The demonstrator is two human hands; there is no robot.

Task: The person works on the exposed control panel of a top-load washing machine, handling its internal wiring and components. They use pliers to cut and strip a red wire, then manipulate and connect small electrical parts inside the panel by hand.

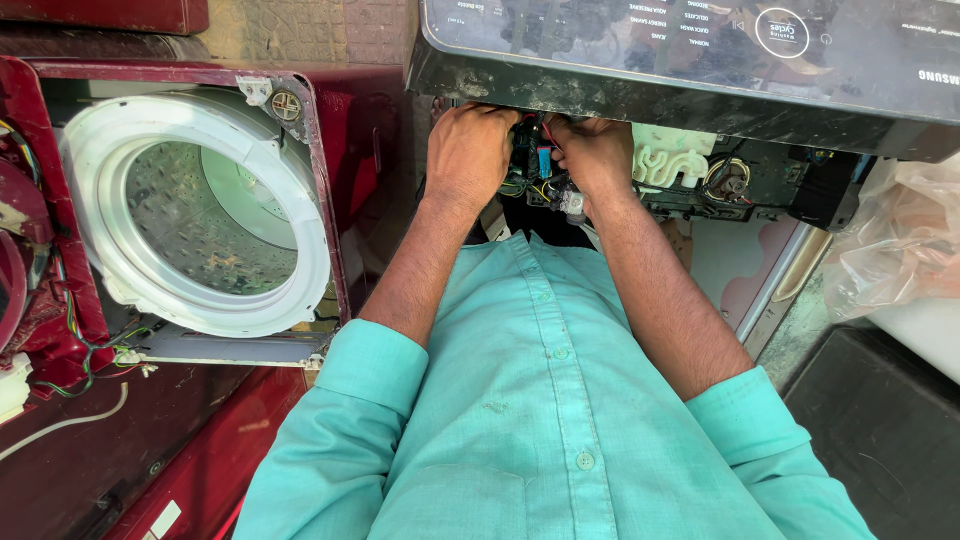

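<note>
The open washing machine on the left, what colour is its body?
Dark red body, white tub ring; head view.

red washer tub (190, 215), plastic bag (900, 240)

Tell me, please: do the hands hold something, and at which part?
It cannot be told. Both the left hand and right hand reach into the wiring under the black control panel, fingers hidden.

Above my hands, along the top edge, sits a dark glossy control panel (700, 45), a long tilted rectangle with small white printed labels in rows and a white ring symbol (782, 32) toward its right. At the far right, a crumpled clear plastic bag (895, 240) lies beside the machine. Low at the left, a small white rectangular sticker (165, 518) sits on the maroon casing (120, 440).
</note>
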